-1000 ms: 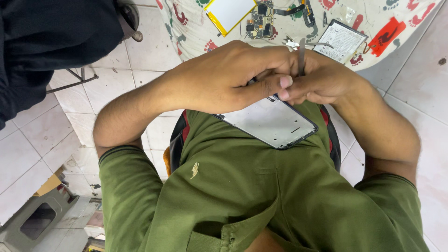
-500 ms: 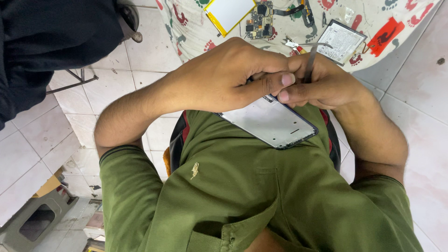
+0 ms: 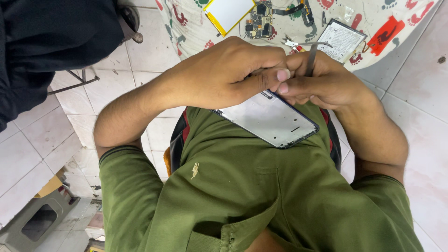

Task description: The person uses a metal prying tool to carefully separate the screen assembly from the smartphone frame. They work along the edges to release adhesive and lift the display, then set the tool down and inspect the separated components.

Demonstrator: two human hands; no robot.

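Note:
An opened phone frame [image 3: 270,119], pale inside with a dark rim, rests tilted against my green shirt. My left hand [image 3: 224,74] covers the frame's upper end, thumb pressed against the right hand's fingers. My right hand [image 3: 326,86] holds thin metal tweezers [image 3: 311,58], which stick up out of the fist towards the table. Both hands meet over the top edge of the frame, and what lies under the fingers is hidden.
A table with a patterned cloth [image 3: 186,28] carries a yellow-edged flat battery [image 3: 228,11], a circuit board [image 3: 259,21], a second flat part [image 3: 343,39] and a red tag [image 3: 385,35]. A person in black [image 3: 46,42] is at the upper left. A grey box [image 3: 32,224] stands on the tiled floor.
Both hands have shifted slightly to the right over the frame's top edge, and the tweezers stand a little more upright. The frame has stayed on my shirt.

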